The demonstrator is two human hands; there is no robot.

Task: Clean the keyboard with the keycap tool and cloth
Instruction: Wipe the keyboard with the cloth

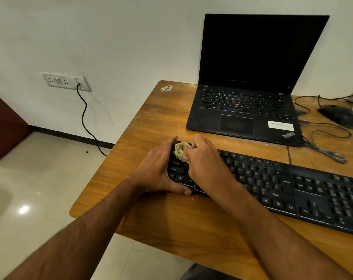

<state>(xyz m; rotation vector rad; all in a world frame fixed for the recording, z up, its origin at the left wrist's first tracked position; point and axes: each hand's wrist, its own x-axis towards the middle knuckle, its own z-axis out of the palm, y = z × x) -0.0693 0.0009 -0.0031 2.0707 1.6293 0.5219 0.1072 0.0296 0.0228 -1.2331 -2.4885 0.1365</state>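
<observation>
two bare forearms reach in from the bottom edge toward the near left end of the desk (155, 122). furthest left, beyond the desk, a dark red seat (3, 126) stands against the wall, and a socket plate (67, 81) on the wall has a black cord (84, 118) hanging from it down to the pale floor.

left hand (158, 169) wraps the left end of the keyboard (272, 184), fingers curled over the far edge and thumb along the near edge, so it holds that end firmly. just right of it, the right hand (207, 164) lies on the keys at the same end, its fingers bunched round a crumpled beige cloth (181, 151); the cloth sits on the top left keys between the two hands, touching both. the keyboard is black and lies flat on the desk, running from the hands out toward the right edge of view. i cannot see the keycap tool.

behind the keyboard, a sticker (167, 88) marks the far left corner of the desk. right of that an open black laptop (250, 93) stands with a dark screen, well apart from the hands. further right a black mouse (339, 116) rests on the desk, with thin cables (325, 138) looping between it, the laptop and the keyboard.
</observation>
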